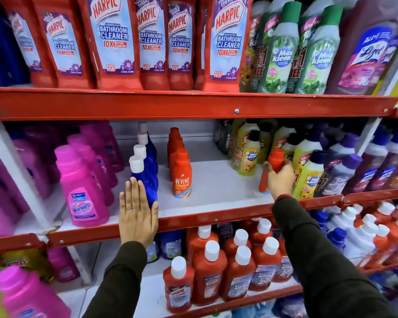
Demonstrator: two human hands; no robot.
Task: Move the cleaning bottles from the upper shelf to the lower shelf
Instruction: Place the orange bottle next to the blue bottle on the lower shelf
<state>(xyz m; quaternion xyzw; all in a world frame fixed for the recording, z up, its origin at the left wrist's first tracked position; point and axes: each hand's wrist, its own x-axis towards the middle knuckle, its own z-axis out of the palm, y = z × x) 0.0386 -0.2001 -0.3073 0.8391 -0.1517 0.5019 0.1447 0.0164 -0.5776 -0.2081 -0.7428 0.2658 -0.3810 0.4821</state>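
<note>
A pink Vanish bottle (83,191) stands at the front of its shelf, with more pink bottles (97,148) lined up behind it and to its left. Above it and to the right, a row of red Harpic Bathroom Cleaner bottles (115,42) fills the top level. Further right of those are green Max Kleen bottles (278,53) and a purple Lizol bottle (368,53). Far right of the Vanish bottle, on its own level, are yellow Max Kleen bottles (246,157), then purple-capped bottles (345,171). Below it to the left stands a blurred pink bottle (25,294).

Harpic bottles (112,40); Revive bottle (182,177)
</note>
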